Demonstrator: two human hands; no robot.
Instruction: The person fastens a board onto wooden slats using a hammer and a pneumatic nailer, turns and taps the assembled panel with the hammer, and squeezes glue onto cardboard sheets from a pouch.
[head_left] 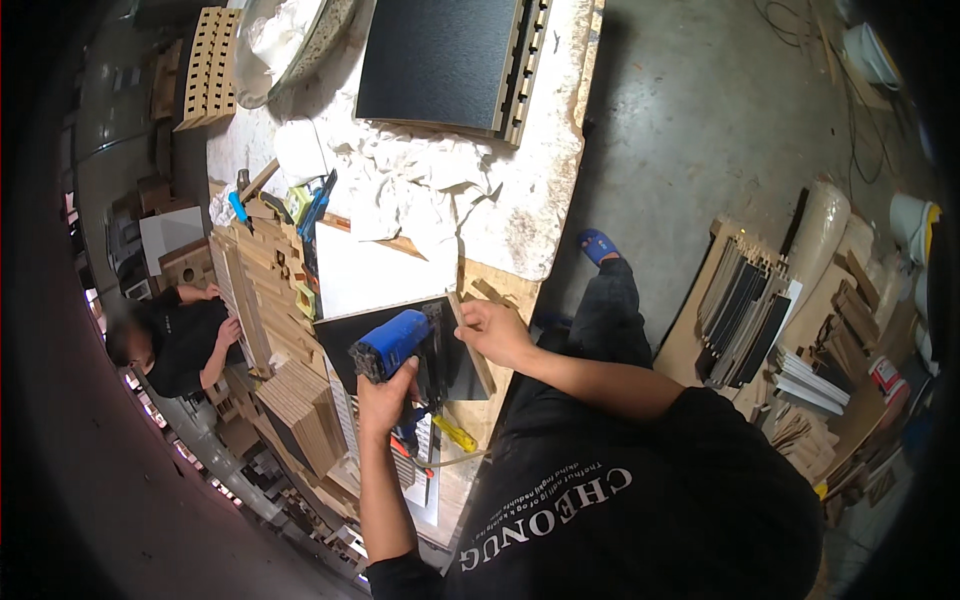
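Observation:
A blue air nail gun (396,338) with a black magazine is in my left hand (383,402), its fingers wrapped round the handle. Beneath the gun lies a black-faced panel (352,330) with pale wooden edges. My right hand (497,336) pinches a thin wooden strip (474,352) at the panel's right side; the fingertips are partly turned from view. An air hose (455,462) runs off below the gun. Close by are a yellow-handled tool (456,432) and a white sheet (362,265).
Crumpled white cloths (410,180) and a large black panel (440,65) occupy the far workbench. Stacked boards (305,415) stand left. Across the bench another person (180,335) handles long wooden strips (240,300). Dark strips (745,310) fill a right-hand table.

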